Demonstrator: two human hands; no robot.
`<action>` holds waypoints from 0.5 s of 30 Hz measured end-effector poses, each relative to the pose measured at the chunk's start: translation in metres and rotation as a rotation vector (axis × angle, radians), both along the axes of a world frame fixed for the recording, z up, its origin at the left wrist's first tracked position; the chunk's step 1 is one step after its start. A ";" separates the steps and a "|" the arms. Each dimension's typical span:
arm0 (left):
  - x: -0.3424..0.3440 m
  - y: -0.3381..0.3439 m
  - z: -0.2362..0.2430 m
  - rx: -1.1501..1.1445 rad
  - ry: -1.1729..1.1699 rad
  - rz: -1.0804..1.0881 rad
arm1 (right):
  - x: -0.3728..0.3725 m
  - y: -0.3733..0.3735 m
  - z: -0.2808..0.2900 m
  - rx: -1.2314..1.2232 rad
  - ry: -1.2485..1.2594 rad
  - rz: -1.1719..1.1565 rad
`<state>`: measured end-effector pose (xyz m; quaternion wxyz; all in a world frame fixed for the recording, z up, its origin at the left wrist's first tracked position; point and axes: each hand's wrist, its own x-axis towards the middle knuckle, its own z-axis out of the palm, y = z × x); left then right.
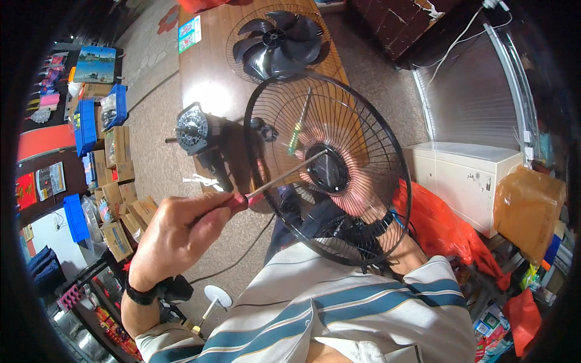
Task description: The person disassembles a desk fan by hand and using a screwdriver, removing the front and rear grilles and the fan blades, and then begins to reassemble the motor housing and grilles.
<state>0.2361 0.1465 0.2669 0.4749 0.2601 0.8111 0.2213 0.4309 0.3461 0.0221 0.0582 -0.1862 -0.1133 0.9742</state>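
My left hand [181,233] is closed round the red handle of a screwdriver [284,176]. Its long shaft reaches to the dark hub [330,172] of a round black wire fan grille [408,181]. Behind the wires, my right hand [367,202] supports the grille at the hub, its fingers partly hidden. A second screwdriver [295,140] with a green and yellow handle shows through the wires, on the table. Left of the grille stands a fan motor [193,130] with its dark stand. Black fan blades [275,39] rest in another grille at the table's far end.
The brown wooden table [212,60] runs away from me, with a printed card [189,34] at its far left. A white cabinet [454,175] and red plastic bags [445,227] are at right. Cardboard boxes [118,239] and blue bins [75,218] line the left. A cable [242,257] crosses the floor.
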 end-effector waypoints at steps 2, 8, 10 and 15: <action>-0.004 0.006 0.001 0.016 0.030 -0.018 | -0.001 0.001 -0.008 -0.102 -0.019 -0.001; -0.026 0.013 0.021 -0.054 -0.212 0.164 | -0.007 0.001 -0.013 -0.467 0.088 0.092; -0.028 0.010 0.024 0.045 -0.167 0.239 | -0.001 0.007 -0.015 -0.471 0.075 0.081; -0.024 -0.028 -0.044 0.476 0.081 0.790 | 0.010 0.032 -0.019 -0.624 0.145 -0.050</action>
